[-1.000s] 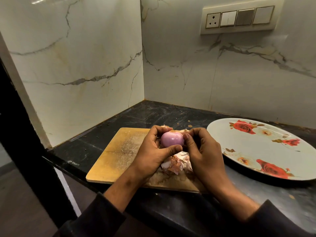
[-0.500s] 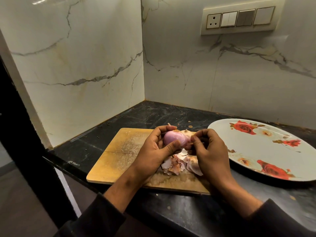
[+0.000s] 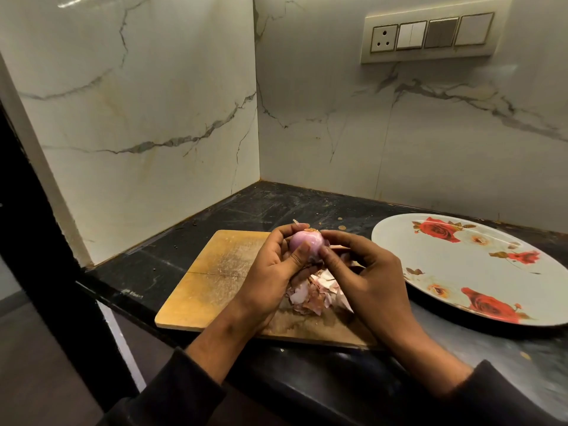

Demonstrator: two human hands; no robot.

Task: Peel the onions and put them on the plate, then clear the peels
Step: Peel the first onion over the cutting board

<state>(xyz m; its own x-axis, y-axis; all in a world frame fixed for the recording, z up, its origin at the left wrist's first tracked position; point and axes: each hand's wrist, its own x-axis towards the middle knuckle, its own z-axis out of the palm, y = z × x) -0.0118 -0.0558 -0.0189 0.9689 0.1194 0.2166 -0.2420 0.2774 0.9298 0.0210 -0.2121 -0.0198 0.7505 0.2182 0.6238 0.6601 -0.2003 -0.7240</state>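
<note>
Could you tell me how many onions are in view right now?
1. The onion is held above the cutting board between the left hand and right hand. None lies on the plate; the hands may hide others.

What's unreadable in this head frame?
- Underside of the onion: covered by the left hand and right hand.
- Part of the peel pile: behind both hands.
- Near right corner of the cutting board: under the right forearm.
- Plate: right rim cut by the frame edge.
</note>
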